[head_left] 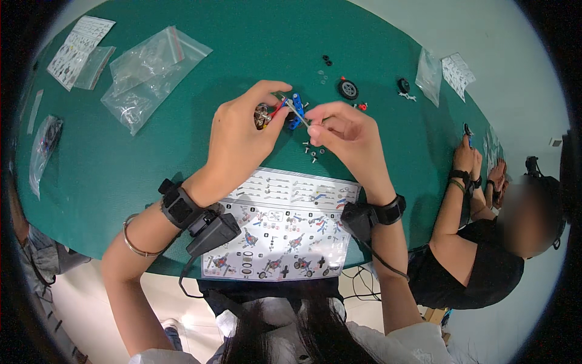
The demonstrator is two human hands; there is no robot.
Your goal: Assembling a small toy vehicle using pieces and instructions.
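My left hand [237, 134] grips a small toy assembly [280, 113] made of blue, red and metal parts, held just above the green table [151, 158]. My right hand [345, 136] pinches a thin silver tool [298, 114] whose tip touches the blue part of the assembly. A few small screws [311, 150] lie on the table just below the hands. A printed instruction sheet [285, 227] lies flat between my forearms, near the table's front edge.
A black wheel [348, 90], small black rings [327, 60] and a second wheel [404, 85] lie beyond the hands. Clear plastic bags [148, 73] and a leaflet [79, 50] sit at the far left. Another person [485, 242] works at the table's right edge.
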